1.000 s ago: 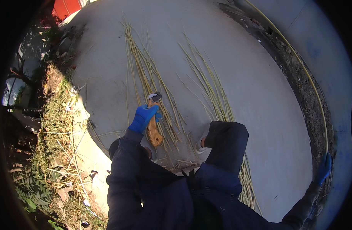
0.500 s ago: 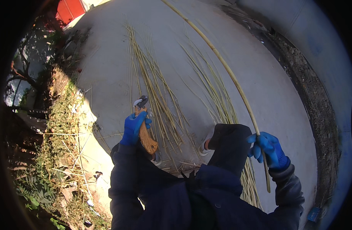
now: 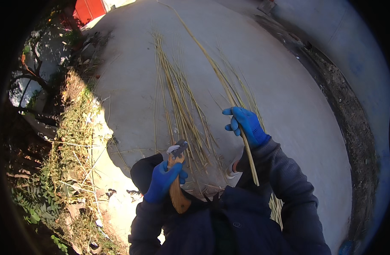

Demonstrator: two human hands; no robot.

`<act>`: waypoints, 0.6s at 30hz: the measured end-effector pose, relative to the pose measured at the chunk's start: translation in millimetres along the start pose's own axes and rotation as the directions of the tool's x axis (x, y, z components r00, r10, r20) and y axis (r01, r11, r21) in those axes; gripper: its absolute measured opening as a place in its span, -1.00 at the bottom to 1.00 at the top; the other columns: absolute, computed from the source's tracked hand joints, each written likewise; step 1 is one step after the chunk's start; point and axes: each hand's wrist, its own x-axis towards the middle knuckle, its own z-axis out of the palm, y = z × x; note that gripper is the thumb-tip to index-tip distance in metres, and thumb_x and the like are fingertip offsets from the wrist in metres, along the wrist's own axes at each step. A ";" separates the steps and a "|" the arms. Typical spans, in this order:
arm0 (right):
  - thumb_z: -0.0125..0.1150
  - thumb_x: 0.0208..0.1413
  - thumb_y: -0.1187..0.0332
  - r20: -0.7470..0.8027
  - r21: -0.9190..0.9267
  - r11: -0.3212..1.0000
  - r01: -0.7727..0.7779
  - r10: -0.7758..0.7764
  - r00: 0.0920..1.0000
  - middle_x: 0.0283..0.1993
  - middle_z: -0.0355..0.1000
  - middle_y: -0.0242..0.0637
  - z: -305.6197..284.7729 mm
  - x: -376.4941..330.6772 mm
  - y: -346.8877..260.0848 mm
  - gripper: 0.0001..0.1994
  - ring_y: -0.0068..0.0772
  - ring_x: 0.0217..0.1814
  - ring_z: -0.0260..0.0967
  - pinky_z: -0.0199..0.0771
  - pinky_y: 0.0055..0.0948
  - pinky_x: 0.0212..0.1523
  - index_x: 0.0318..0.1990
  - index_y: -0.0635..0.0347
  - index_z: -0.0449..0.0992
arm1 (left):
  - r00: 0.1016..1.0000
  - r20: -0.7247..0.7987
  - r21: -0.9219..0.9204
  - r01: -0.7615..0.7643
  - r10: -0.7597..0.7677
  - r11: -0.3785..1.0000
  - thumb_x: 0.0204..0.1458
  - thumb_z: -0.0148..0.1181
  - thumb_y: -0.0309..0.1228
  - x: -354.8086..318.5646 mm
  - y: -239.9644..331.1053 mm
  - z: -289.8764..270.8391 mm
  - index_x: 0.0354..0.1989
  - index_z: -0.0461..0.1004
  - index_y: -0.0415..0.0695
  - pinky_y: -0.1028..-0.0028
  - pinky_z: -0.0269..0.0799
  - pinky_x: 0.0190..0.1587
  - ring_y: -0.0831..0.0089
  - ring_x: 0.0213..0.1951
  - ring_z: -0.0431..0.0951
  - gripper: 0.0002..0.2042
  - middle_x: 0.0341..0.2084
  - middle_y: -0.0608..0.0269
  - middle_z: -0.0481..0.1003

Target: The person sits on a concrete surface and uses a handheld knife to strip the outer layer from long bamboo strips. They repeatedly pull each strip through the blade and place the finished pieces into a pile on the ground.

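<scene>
My left hand (image 3: pixel 161 182), in a blue glove, is closed round a tool with a curved wooden handle (image 3: pixel 179 199) and a short dark metal head. It is low in front of my body, and the tool's exact kind is not clear. My right hand (image 3: pixel 251 127), gloved in blue too, grips a long thin stalk (image 3: pixel 215 68) near its thick end. That end hangs below the hand beside my sleeve, while the thin end stretches far ahead. The two hands are apart, and the tool does not touch the stalk.
A loose bundle of stalks (image 3: pixel 178 93) lies on the concrete ahead. More stalks (image 3: pixel 247 91) lie to its right, partly hidden by my right arm. Dry weeds and leaves (image 3: pixel 76 170) line the left side. A wall (image 3: pixel 331 25) and dirt strip (image 3: pixel 343 102) run along the right.
My right hand has moved left and forward with the stalk, whose far end has swung leftward. My left hand and the tool are slightly lower and further right in view.
</scene>
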 end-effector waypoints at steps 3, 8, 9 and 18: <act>-0.10 0.42 0.07 -0.004 -0.071 0.997 0.032 -0.033 0.999 -0.60 0.32 -0.48 12.4 41.5 14.2 -0.54 -0.65 -0.63 0.26 0.60 -0.38 -0.11 0.04 0.39 0.45 | 0.996 0.074 0.032 0.057 -0.059 0.998 0.22 0.19 -0.32 -13.3 -4.6 11.5 -0.17 0.47 -0.32 0.45 0.51 -0.37 0.45 -0.48 0.57 -0.75 -0.46 0.12 0.57; -0.08 0.41 0.10 0.004 -0.035 0.995 0.095 -0.095 0.996 -0.58 0.41 -0.33 47.0 95.6 49.6 -0.55 -0.56 -0.61 0.33 0.56 -0.42 -0.31 -0.04 0.41 0.49 | 0.941 0.247 0.102 0.212 -0.231 0.972 0.20 0.22 -0.35 -49.4 -4.4 23.1 -0.10 0.47 -0.32 0.47 0.53 -0.34 0.45 -0.47 0.59 -0.74 -0.45 0.12 0.59; -0.09 0.41 0.13 -0.024 -0.048 0.995 0.089 -0.091 0.996 -0.58 0.45 -0.27 56.1 103.0 53.5 -0.56 -0.53 -0.61 0.37 0.53 -0.45 -0.40 -0.07 0.42 0.50 | 0.935 0.248 0.100 0.236 -0.254 0.967 0.20 0.20 -0.36 -56.1 -3.5 23.6 -0.10 0.46 -0.32 0.47 0.52 -0.34 0.45 -0.47 0.59 -0.75 -0.46 0.13 0.58; 0.09 0.29 0.18 -0.103 -0.131 0.991 -0.021 0.008 0.995 -0.61 0.42 -0.30 124.8 111.7 38.0 -0.66 -0.58 -0.71 0.28 0.37 -0.54 -0.63 -0.16 0.37 0.53 | 0.931 0.163 0.116 0.310 -0.326 0.943 0.18 0.24 -0.34 -70.7 -6.3 21.7 -0.04 0.44 -0.31 0.53 0.52 -0.34 0.51 -0.45 0.60 -0.70 -0.43 0.19 0.59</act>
